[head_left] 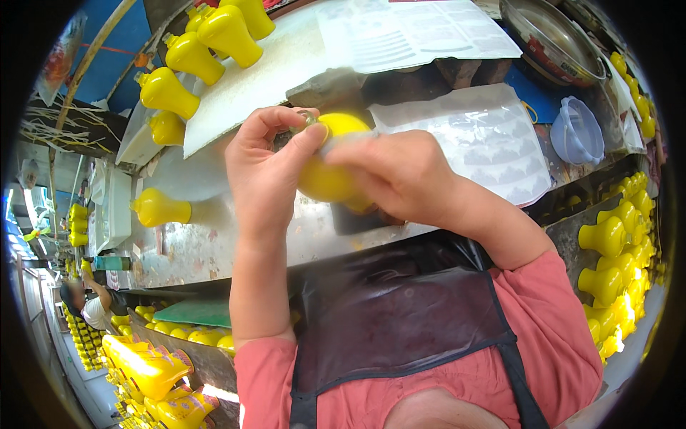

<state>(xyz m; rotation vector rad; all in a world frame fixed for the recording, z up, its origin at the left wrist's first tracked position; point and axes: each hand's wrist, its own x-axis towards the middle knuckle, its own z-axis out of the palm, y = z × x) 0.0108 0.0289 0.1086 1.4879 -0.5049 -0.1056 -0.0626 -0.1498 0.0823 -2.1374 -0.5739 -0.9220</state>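
A glossy yellow vase-shaped bottle (325,180) is held up over the bench between both hands, its clear mouth toward the upper left. My left hand (268,161) grips it at the neck, thumb and fingers closed around the mouth. Against the bottle's side, my right hand (414,171) has its fingers bent and pressed together. A pale, thin patch shows at its fingertips, smeared by motion; I cannot tell what it is. On the bench to the left, another yellow bottle (163,208) lies on its side.
Sheets of grey printed patterns (493,154) lie right of my hands. Several yellow bottles (187,61) rest on a white board at the far left. A pale blue basket (576,132) and a metal basin (554,36) stand at right. A person (96,307) works far left.
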